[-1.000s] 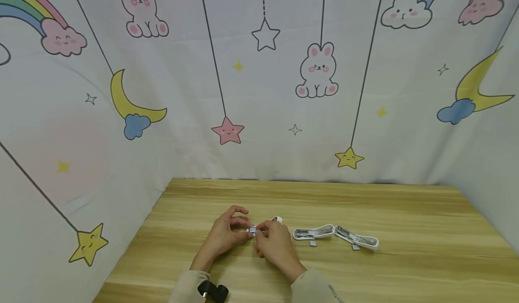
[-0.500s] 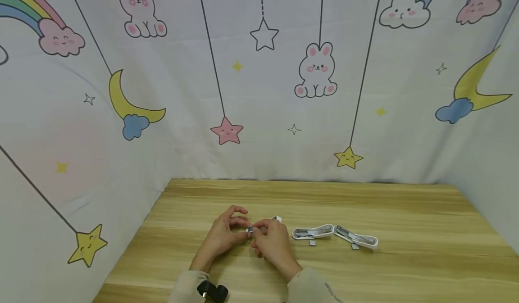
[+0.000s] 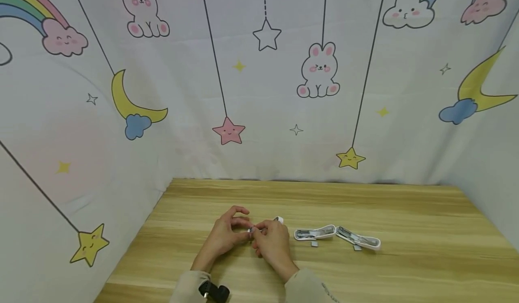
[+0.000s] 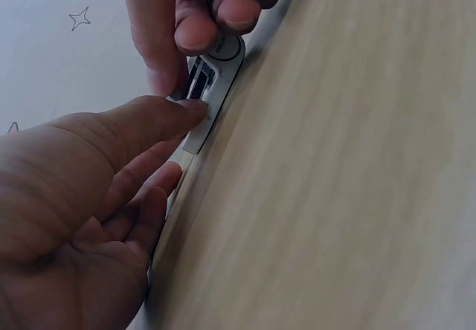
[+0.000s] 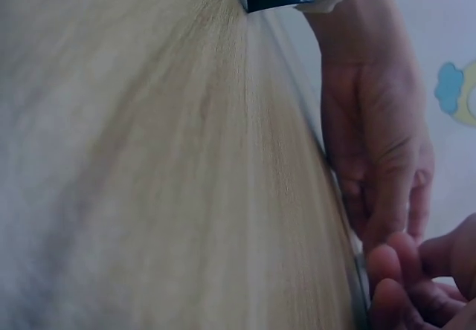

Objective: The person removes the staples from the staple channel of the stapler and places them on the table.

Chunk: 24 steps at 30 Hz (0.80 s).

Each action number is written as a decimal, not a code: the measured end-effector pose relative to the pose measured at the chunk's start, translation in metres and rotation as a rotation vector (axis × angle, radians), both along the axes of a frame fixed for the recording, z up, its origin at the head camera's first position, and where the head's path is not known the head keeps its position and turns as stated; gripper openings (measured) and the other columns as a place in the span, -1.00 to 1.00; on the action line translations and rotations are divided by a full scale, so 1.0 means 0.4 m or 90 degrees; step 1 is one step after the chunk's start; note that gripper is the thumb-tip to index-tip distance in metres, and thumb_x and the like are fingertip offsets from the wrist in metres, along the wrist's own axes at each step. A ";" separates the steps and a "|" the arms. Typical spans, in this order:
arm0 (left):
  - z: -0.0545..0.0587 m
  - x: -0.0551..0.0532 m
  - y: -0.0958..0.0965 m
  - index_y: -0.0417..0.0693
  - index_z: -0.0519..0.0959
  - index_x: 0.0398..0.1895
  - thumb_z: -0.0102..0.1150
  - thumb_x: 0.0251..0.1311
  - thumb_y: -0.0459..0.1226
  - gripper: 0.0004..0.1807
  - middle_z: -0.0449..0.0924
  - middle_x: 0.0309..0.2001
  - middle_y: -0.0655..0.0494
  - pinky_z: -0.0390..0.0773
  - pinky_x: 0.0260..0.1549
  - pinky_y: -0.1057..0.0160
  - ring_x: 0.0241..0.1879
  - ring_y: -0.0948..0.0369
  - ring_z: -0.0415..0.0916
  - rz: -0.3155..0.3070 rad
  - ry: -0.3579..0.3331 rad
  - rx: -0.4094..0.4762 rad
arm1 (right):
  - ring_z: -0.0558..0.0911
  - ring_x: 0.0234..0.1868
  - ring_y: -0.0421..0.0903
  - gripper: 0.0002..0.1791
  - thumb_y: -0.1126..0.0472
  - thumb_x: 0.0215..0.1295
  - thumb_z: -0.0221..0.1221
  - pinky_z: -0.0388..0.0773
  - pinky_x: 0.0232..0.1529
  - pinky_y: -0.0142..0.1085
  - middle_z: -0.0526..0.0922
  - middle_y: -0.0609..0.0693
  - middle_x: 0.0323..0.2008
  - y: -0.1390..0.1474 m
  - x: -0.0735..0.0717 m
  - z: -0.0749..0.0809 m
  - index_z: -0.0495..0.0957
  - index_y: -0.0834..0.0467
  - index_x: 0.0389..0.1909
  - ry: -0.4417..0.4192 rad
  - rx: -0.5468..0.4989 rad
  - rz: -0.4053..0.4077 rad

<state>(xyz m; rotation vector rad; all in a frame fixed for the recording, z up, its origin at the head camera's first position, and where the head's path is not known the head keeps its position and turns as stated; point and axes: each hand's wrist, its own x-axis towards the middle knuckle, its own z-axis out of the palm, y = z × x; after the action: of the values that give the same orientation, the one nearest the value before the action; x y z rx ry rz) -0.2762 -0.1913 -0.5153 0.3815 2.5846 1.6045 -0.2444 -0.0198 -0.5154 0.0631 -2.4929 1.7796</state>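
My left hand [image 3: 222, 234] steadies the front end of a small white stapler [image 4: 221, 88] between thumb and index finger, low over the table. Its dark slot and a round logo show in the left wrist view. From the other side my right hand [image 3: 274, 245] reaches over the stapler, thumb and index finger pinching at the slot. The small strip of staples there is mostly covered by the fingertips. Behind the right hand the stapler's white rear end [image 3: 279, 219] peeks out. In the right wrist view the hands meet at the lower right, and the stapler is hidden.
Two more white staplers lie right of my hands, a nearer one [image 3: 315, 233] and a farther one [image 3: 358, 238], almost end to end. Beside each is a small grey block of staples [image 3: 314, 244]. A printed curtain [image 3: 267, 91] stands behind the wooden table [image 3: 405, 276].
My right fingertips have shifted slightly left, covering the silvery piece that showed between the hands a second ago. The left hand has kept its place.
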 end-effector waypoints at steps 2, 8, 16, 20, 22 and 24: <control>0.001 0.000 0.001 -0.14 0.52 0.24 0.59 0.15 -0.39 -0.39 0.89 -0.15 0.06 0.48 0.22 0.07 0.08 0.11 0.76 -0.001 -0.001 0.000 | 0.52 -0.85 -0.29 -0.86 0.34 0.36 0.31 0.53 -0.74 -0.35 0.70 -0.03 -0.71 0.000 0.000 0.000 0.75 0.36 -0.20 0.000 0.002 -0.007; -0.001 -0.001 0.000 -0.10 0.53 0.24 0.61 0.14 -0.33 -0.39 0.89 -0.16 0.11 0.47 0.25 0.02 0.10 0.12 0.74 0.007 -0.004 -0.006 | 0.51 -0.86 -0.29 -0.87 0.34 0.36 0.31 0.51 -0.75 -0.35 0.71 0.01 -0.71 0.002 0.003 0.000 0.76 0.34 -0.22 0.015 -0.002 -0.024; 0.001 0.001 0.001 -0.12 0.53 0.23 0.60 0.13 -0.37 -0.39 0.89 -0.15 0.08 0.50 0.19 0.06 0.08 0.13 0.74 0.009 -0.014 0.003 | 0.56 -0.81 -0.24 -0.85 0.30 0.38 0.33 0.52 -0.73 -0.36 0.74 0.11 -0.65 0.026 0.019 0.001 0.78 0.33 -0.20 0.027 -0.043 -0.027; -0.001 0.000 0.004 -0.11 0.54 0.21 0.61 0.11 -0.39 -0.39 0.88 -0.15 0.08 0.51 0.16 0.09 0.08 0.13 0.74 0.013 -0.012 0.011 | 0.55 -0.78 -0.26 -0.83 0.30 0.40 0.33 0.48 -0.72 -0.41 0.71 0.10 -0.67 0.058 0.039 0.004 0.77 0.36 -0.18 0.015 -0.060 0.006; -0.001 0.000 0.005 -0.12 0.54 0.21 0.61 0.09 -0.40 -0.39 0.88 -0.15 0.07 0.52 0.14 0.11 0.08 0.13 0.75 0.015 -0.012 0.013 | 0.55 -0.79 -0.27 -0.82 0.30 0.40 0.32 0.47 -0.73 -0.41 0.70 0.05 -0.69 0.075 0.049 0.002 0.77 0.37 -0.17 0.003 -0.067 0.023; 0.000 -0.001 0.004 -0.11 0.54 0.21 0.62 0.08 -0.41 -0.38 0.89 -0.15 0.07 0.52 0.14 0.11 0.07 0.13 0.75 0.018 -0.013 0.014 | 0.55 -0.79 -0.27 -0.81 0.28 0.41 0.32 0.46 -0.75 -0.40 0.68 -0.02 -0.71 0.092 0.056 0.000 0.77 0.37 -0.16 -0.018 -0.064 0.032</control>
<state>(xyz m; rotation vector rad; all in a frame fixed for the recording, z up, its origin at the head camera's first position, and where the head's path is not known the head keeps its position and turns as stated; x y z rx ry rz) -0.2764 -0.1899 -0.5154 0.3308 2.5709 1.6372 -0.2221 0.0168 -0.5155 0.0954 -2.4375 1.9346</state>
